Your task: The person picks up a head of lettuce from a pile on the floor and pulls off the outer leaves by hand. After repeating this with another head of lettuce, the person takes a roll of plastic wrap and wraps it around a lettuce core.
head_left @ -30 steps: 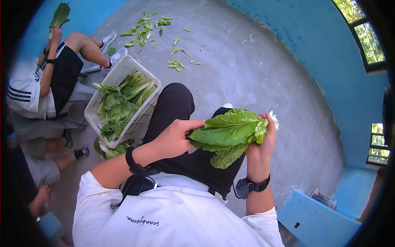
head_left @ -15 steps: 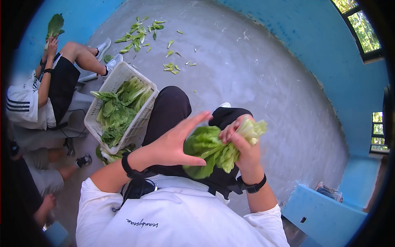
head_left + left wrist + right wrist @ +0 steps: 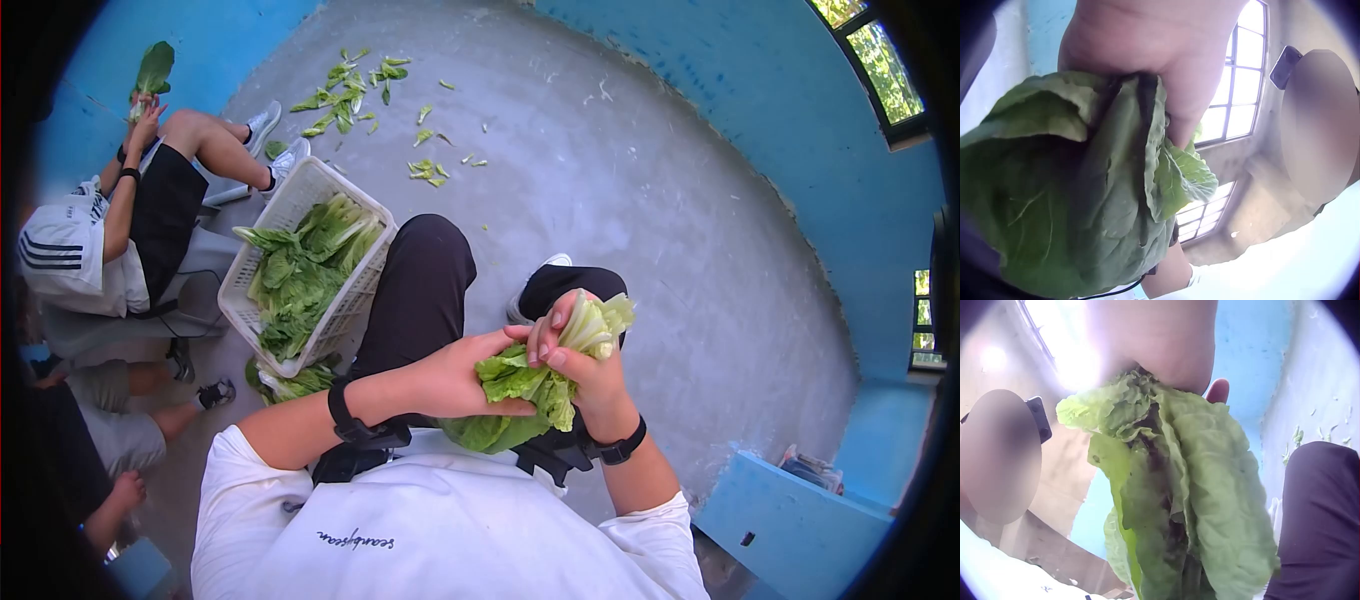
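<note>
A bunch of green lettuce (image 3: pixel 515 378) is held in front of my lap, its pale stem ends pointing up and right in the head view. My right hand (image 3: pixel 600 385) grips it just below those stem ends, fingers curled over the front. Around the leafy part curves my left hand (image 3: pixel 450 378), thumb on the near side and fingertips close to the right hand's fingers. Broad dark leaves of the lettuce (image 3: pixel 1116 181) spread below the palm in the left wrist view. Crinkled leaves of the lettuce (image 3: pixel 1216 481) hang under the right hand in the right wrist view.
A white plastic crate (image 3: pixel 237 290) of lettuce stands left of my knee, with more greens (image 3: pixel 290 383) beside it. Trimmed leaves (image 3: pixel 340 100) lie scattered on the concrete floor. A seated person (image 3: pixel 90 240) holds a leafy bunch. A blue bench (image 3: pixel 780 525) stands at right.
The lettuce has turned, its stem ends now tilted upward and its leaves toward my body. My left hand let go, opened wide, then closed round the leaves again. My right hand's fingers now wrap its front.
</note>
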